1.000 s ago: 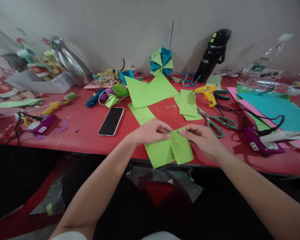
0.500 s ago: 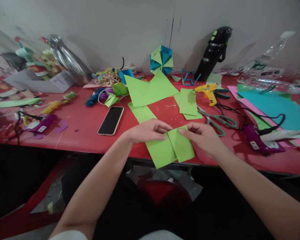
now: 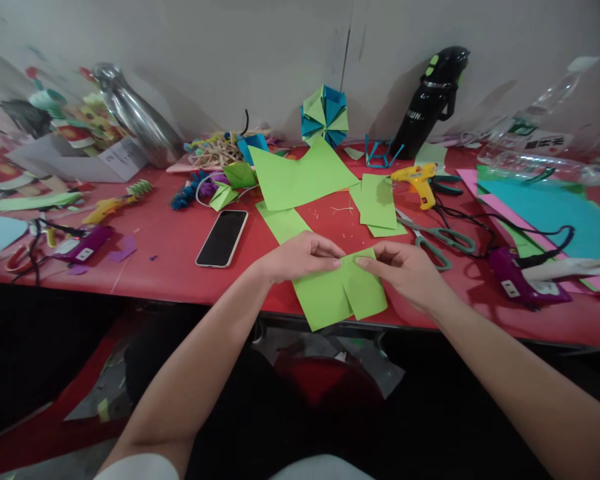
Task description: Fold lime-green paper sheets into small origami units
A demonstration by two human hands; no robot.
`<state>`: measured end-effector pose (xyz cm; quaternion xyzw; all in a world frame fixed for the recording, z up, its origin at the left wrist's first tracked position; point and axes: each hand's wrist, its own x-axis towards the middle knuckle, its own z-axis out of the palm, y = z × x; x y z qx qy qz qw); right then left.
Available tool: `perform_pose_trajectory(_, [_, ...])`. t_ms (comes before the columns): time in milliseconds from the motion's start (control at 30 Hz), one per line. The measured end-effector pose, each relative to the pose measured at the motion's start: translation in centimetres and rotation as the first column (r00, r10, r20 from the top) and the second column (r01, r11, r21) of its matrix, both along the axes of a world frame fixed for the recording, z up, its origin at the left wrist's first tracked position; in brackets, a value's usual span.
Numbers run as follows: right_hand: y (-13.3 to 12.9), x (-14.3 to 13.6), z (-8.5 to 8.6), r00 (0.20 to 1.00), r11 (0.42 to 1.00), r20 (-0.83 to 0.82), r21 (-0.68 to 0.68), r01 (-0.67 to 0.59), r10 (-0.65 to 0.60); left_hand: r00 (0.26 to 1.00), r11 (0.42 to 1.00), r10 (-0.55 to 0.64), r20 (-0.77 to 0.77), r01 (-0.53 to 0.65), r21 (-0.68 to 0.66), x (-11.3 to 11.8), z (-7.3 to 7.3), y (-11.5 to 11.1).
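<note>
Pinching: green paper (image 3: 365, 287), at two places along the upper edge, over the near edge of the counter (image 3: 165, 277).
Left hand (image 3: 297, 260): fingers and thumb clamped on the paper's upper left, partly hidden behind it.
Right hand (image 3: 411, 272): fingers clamped from behind near the top, with the thumb pressed on the front.
Paper: slit-like gap running up from the lower edge; cannot tell whether one piece or several.
Strip (image 3: 286, 223): just beyond the left hand, running up to a big sheet (image 3: 300, 180), also green.
Phone (image 3: 223, 239): lying screen up, left of the strip.
Cut pieces (image 3: 377, 200): green, overlapping, just beside a yellow glue gun (image 3: 417, 185) and open scissors (image 3: 449, 239).
Paper ball (image 3: 325, 115): blue and green, by the wall (image 3: 250, 53), behind the big sheet.
Black flask (image 3: 425, 120): by the wall, next to a blue frame (image 3: 380, 159).
Far right: blue sheet (image 3: 555, 207) over pink, near a clear bottle (image 3: 535, 120).
Far left: steel jug (image 3: 140, 120), behind a white box (image 3: 117, 163).
</note>
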<state>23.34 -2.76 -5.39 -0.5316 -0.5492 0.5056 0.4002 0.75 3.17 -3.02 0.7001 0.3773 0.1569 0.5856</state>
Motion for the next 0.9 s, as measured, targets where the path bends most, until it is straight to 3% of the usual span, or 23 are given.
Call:
perform_pose_trajectory(467, [0.0, -0.5, 0.3, 0.998, 0.998, -0.042, -0.004, 0.055, -0.055, 0.999, 0.999, -0.033, 0.032, 0.033, 0.018, 0.0, -0.2, 0.1])
perform_pose_trajectory(667, [0.0, 0.0, 0.4, 0.977, 0.978, -0.195, -0.171, -0.124, 0.090, 0.996, 0.998, 0.057, 0.064, -0.058, 0.014, -0.3, 0.0, 0.2])
perform_pose_trajectory(767, [0.1, 0.2, 0.5, 0.988, 0.979, -0.117, -0.162, -0.121, 0.102, 0.993, 0.992, 0.114, 0.008, -0.114, 0.046, -0.5, 0.6, 0.1])
perform_pose_trajectory(900, [0.4, 0.3, 0.4, 0.998, 0.999, 0.045, -0.029, -0.042, 0.043, 0.988, 0.986, 0.153, -0.038, -0.150, 0.068, -0.8, 1.0, 0.2])
